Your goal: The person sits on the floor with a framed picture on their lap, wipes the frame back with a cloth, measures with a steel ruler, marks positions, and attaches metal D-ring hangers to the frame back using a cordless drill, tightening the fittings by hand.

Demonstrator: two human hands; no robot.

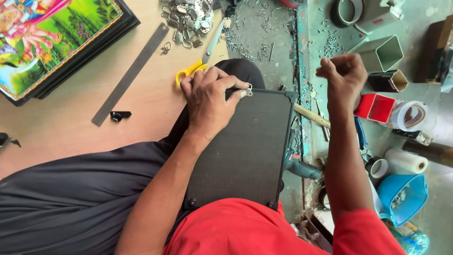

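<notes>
Open rectangular boxes stand at the upper right of the frame: a grey-green box (383,52), a small black box (388,80) just below it, and a red box (374,107) lower still, beside a clear plastic container (409,115).

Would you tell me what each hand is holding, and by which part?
The left hand pinches a small metal hanger against the top edge of the dark frame back. The right hand grips a wooden handle at its end.
</notes>
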